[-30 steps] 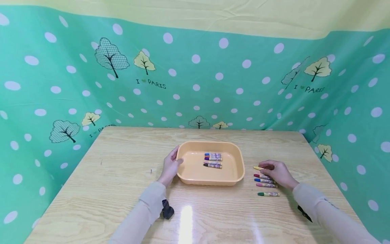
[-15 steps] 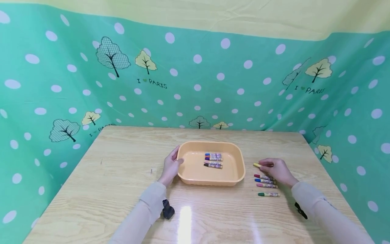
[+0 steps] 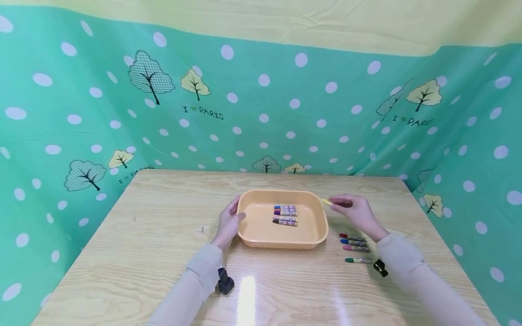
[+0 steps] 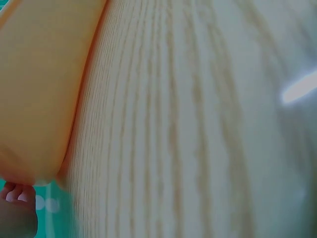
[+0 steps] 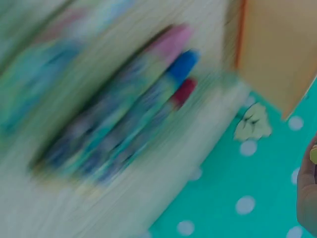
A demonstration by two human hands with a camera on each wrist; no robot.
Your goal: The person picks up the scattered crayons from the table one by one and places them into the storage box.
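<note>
A shallow peach plastic tray [image 3: 261, 241] stands mid-table, several crayons [image 3: 285, 215] lying in it. My left hand [image 3: 227, 225] grips the tray's left rim, thumb inside and fingers outside; the left wrist view shows the fingers [image 4: 15, 193] at the tray's wall. Between the thumb and fingers of my right hand [image 3: 355, 212] is a yellow crayon [image 3: 326, 202], raised near the tray's upper right rim. On the table below that hand lie a red crayon [image 3: 351, 237], a blue crayon [image 3: 352, 243], a pink crayon [image 3: 356, 248] and, set apart, a green crayon [image 3: 358, 260].
The wooden table [image 3: 163, 208] backs onto a green dotted cloth [image 3: 261, 104] that also hangs along both sides. A black wrist-camera piece [image 3: 225, 280] shows beside the left sleeve, another black piece [image 3: 380, 267] beside the right.
My right hand has lifted the yellow crayon off the row at the right and carried it up and left to the tray's rim. The left hand and tray have stayed in place.
</note>
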